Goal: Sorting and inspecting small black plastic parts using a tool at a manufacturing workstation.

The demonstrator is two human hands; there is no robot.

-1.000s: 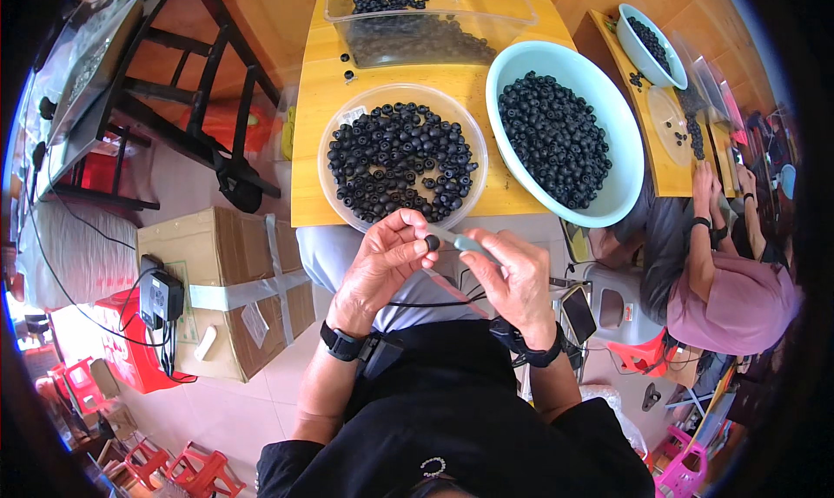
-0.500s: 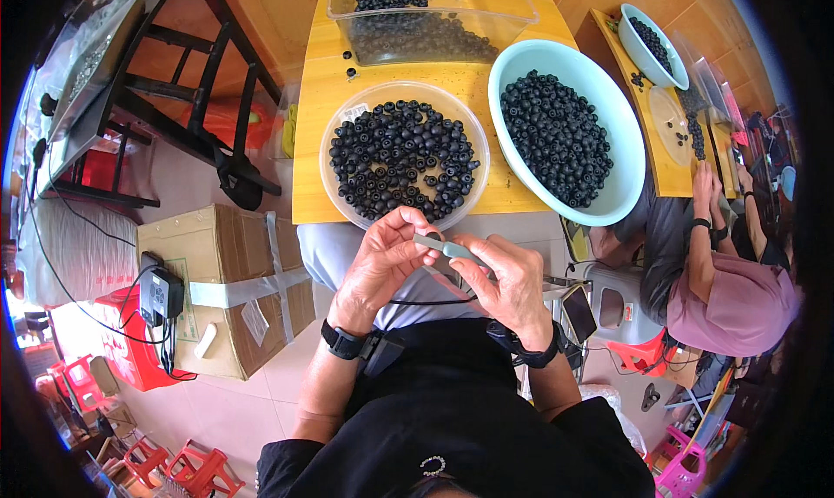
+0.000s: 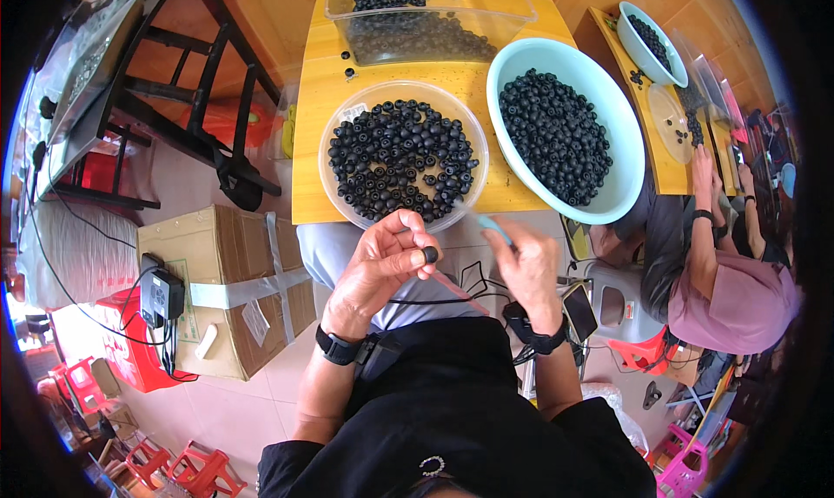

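Note:
My left hand (image 3: pixel 382 259) pinches a round black bead (image 3: pixel 430 254) between thumb and fingertips, just below the near edge of the table. To its right, my right hand (image 3: pixel 528 263) grips a small knife (image 3: pixel 494 228) with a pale blue-grey handle. Its blade points up and left, blurred by motion and apart from the bead. A pinkish strip (image 3: pixel 460 291) hangs below the left fingers; what it is attached to is hidden. Beyond my hands, a round clear tray (image 3: pixel 327 170) holds many black beads, a light blue basin (image 3: pixel 630 172) beside it many more.
A clear rectangular box (image 3: pixel 519 16) of beads stands at the back of the yellow table (image 3: pixel 310 133). Cardboard boxes (image 3: pixel 248 307) and a dark stool frame (image 3: pixel 195 107) are at left. At right a co-worker in a mauve top (image 3: pixel 730 303) handles beads at another table.
My right hand has swung the knife up and right, away from the bead, which now shows plainly in my left fingers. The left hand has barely moved.

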